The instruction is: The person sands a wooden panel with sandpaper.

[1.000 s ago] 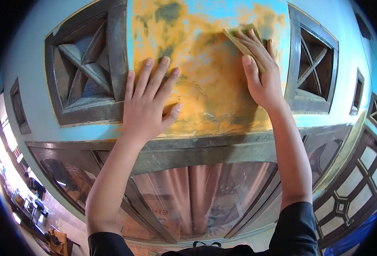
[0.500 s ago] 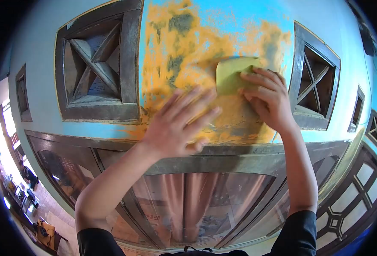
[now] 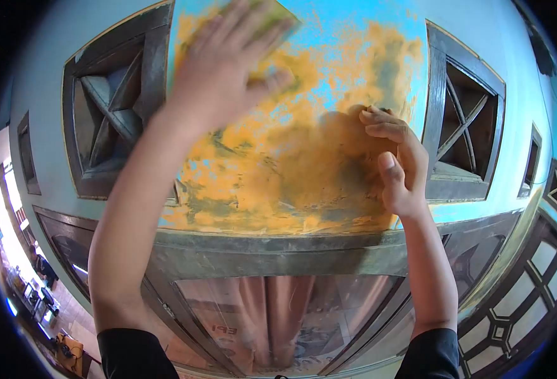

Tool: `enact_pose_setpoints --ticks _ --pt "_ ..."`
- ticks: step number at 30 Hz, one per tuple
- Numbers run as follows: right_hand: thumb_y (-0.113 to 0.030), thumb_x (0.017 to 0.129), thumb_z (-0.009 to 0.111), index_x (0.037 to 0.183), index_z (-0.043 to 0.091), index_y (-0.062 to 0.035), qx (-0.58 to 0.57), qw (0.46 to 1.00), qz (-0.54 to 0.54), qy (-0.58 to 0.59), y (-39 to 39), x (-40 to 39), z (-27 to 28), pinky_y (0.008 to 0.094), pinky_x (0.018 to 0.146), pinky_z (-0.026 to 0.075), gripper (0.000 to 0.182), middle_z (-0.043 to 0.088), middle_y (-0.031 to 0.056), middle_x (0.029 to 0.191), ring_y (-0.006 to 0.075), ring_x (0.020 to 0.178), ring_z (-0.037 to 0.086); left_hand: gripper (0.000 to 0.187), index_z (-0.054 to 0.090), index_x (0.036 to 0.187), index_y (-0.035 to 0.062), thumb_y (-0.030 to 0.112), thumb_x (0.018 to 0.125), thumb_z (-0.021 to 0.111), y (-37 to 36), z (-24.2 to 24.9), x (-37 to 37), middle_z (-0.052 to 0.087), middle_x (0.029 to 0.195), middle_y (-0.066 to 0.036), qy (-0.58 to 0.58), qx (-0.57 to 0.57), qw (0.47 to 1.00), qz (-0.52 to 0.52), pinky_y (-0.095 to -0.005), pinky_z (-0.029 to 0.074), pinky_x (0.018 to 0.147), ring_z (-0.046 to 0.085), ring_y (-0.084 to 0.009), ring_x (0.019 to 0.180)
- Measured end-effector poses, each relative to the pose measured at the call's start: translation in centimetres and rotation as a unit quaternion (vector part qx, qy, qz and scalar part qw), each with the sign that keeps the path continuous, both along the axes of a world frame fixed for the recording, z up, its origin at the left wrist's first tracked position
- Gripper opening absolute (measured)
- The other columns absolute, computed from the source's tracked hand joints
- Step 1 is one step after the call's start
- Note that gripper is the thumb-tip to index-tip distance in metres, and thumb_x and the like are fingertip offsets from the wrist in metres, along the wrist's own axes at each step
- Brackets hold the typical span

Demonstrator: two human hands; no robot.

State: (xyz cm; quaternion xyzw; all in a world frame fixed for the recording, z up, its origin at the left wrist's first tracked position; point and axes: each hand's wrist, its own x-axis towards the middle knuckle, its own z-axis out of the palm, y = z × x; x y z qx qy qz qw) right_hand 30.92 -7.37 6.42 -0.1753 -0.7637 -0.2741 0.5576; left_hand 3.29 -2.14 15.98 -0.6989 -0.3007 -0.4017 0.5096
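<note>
My left hand (image 3: 228, 60), blurred by motion, lies with spread fingers over a yellow-green sheet (image 3: 272, 24) and presses it to the wall at the upper left of the patch. The wall patch (image 3: 247, 177) is orange over bright blue, with dark grey smudges. At the patch's right side my right hand (image 3: 401, 158) is raised, its fingers curved and thumb apart, with nothing visible between them. Its fingertips are at or near the wall surface; contact cannot be made out.
Wooden vents with crossed slats flank the patch, one at left (image 3: 111, 107) and one at right (image 3: 464, 120). Below runs a dark wooden frame (image 3: 278, 252) over glass with a pinkish curtain (image 3: 284, 316). A person (image 3: 43, 268) is far off at left.
The yellow-green sheet has gone from my right hand to under my left hand, which has moved up and left. My right hand has opened and lowered slightly. The view has shifted.
</note>
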Motion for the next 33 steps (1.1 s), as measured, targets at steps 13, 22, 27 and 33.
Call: enact_pose_setpoints --ticks 13,22,27,33 --pt "-0.049 0.102 0.047 0.133 0.055 -0.0005 0.141 0.988 -0.027 0.052 1.1 0.7 -0.1 0.0553 0.118 0.025 0.058 0.049 0.0255 0.145 0.0445 0.143 0.036 0.071 0.036 0.154 0.0259 0.065 0.096 0.046 1.9 2.8 1.0 0.022 0.165 -0.010 -0.008 0.059 0.998 -0.029 -0.0539 0.014 0.124 0.015 -0.0379 0.153" --pt "-0.014 0.093 0.055 0.136 0.057 -0.0096 0.165 0.970 -0.141 0.110 0.6 0.1 -0.3 0.0587 0.119 0.021 0.043 0.043 0.0202 0.151 0.0443 0.143 0.037 0.071 0.039 0.155 0.0302 0.066 0.095 0.049 0.0 -4.8 4.6 0.031 0.163 -0.009 0.160 0.040 0.984 -0.070 -0.0546 0.021 0.123 0.023 -0.0383 0.151" --pt "-0.014 0.092 0.058 0.141 0.055 -0.0153 0.118 0.960 -0.239 0.090 0.4 -1.1 -0.4 0.0658 0.117 0.020 0.049 0.043 0.0149 0.153 0.0412 0.145 0.036 0.072 0.030 0.158 0.0263 0.061 0.097 0.048 3.0 6.3 1.5 0.020 0.166 -0.010 -0.070 0.085 0.994 -0.026 -0.0527 0.015 0.124 0.015 -0.0361 0.153" --pt "-0.031 0.100 0.052 0.148 0.049 -0.0219 0.139 0.894 -0.408 0.119 1.2 0.2 4.1 0.0714 0.116 0.014 0.049 0.041 0.0098 0.157 0.0368 0.150 0.029 0.069 0.038 0.156 0.0280 0.056 0.095 0.057 0.9 -1.2 5.7 0.032 0.162 -0.011 0.065 0.091 0.990 -0.087 -0.0537 0.021 0.123 0.024 -0.0374 0.151"
